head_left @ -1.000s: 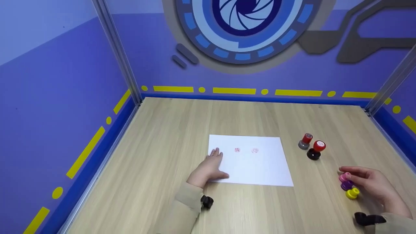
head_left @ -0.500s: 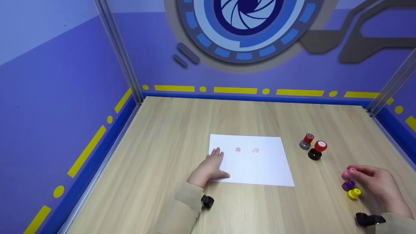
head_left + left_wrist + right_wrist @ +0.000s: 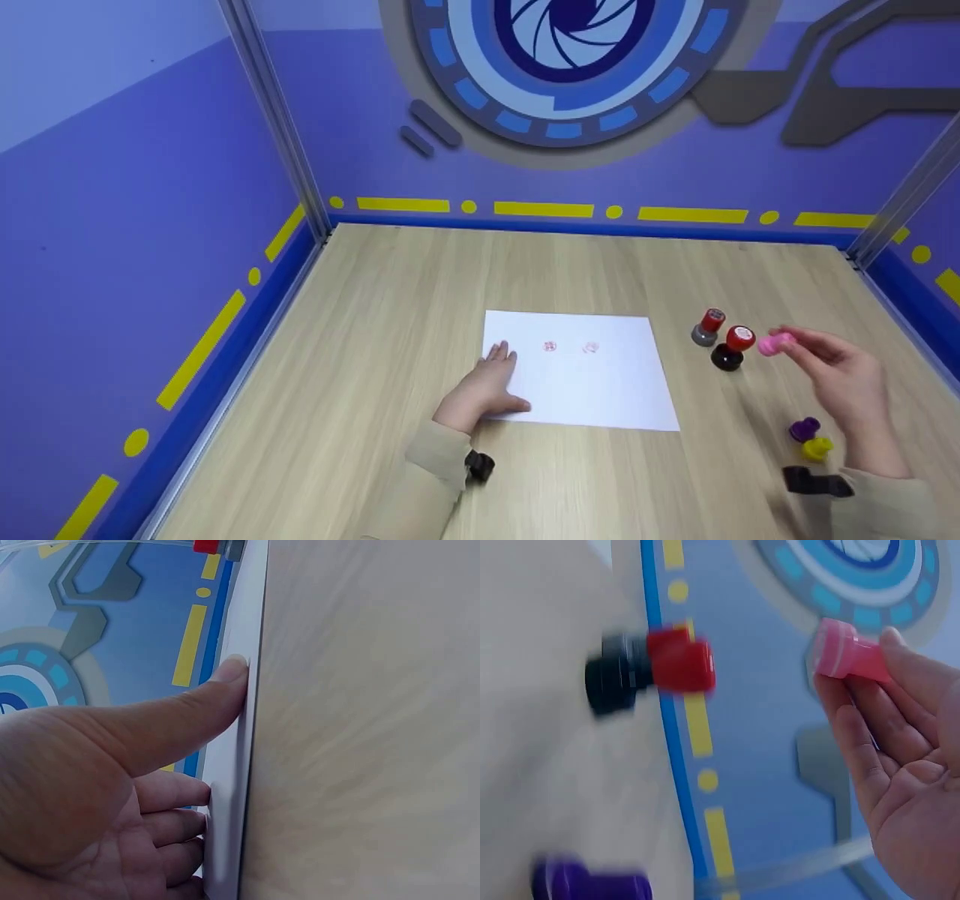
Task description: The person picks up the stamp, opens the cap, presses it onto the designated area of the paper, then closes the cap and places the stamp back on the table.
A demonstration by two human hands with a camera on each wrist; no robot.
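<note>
My left hand (image 3: 484, 386) lies with spread fingers on the left edge of a white sheet of paper (image 3: 600, 390). Two small red stamp prints (image 3: 550, 346) show in its upper part. In the left wrist view the thumb (image 3: 225, 679) presses the sheet near its front edge. My right hand (image 3: 847, 375) pinches a pink stamp (image 3: 775, 343) between thumb and fingers, held above the table to the right of the red-and-black stamp (image 3: 739, 339). The right wrist view shows the pink stamp (image 3: 849, 652) by its handle, its wide end pointing away from the palm.
A red-and-grey stamp (image 3: 709, 325) stands beside the red-and-black one, right of the paper. Nearer the front right, a purple stamp (image 3: 805, 429) and a yellow stamp (image 3: 817, 448) stand close together, left of the right wrist. Walls enclose the wooden table (image 3: 375, 300) at the back and sides.
My right hand has taken hold of the pink stamp and lifted it from beside the purple one, moving it up and left toward the red-topped stamps. The left hand has stayed on the paper.
</note>
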